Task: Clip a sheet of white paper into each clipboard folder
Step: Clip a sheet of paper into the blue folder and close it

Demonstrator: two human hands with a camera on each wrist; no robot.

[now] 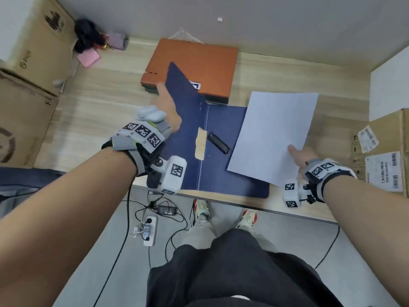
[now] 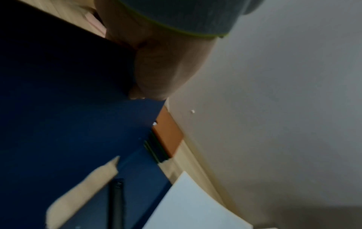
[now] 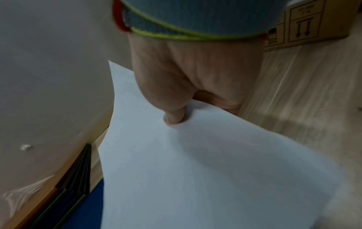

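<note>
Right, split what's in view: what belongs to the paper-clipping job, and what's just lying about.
Job: blue folder, held open by left hand; its clip; paper, pinched by right hand; folder stack, orange on top.
Lying about: boxes; pink notes; power strip on the floor.

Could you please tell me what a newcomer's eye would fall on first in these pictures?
The white sheet of paper stands out most: the right hand pinches its near corner and holds it over the right half of the open blue clipboard folder. The left hand holds that folder's cover raised, baring the black clip; an orange folder tops a stack behind.
</note>
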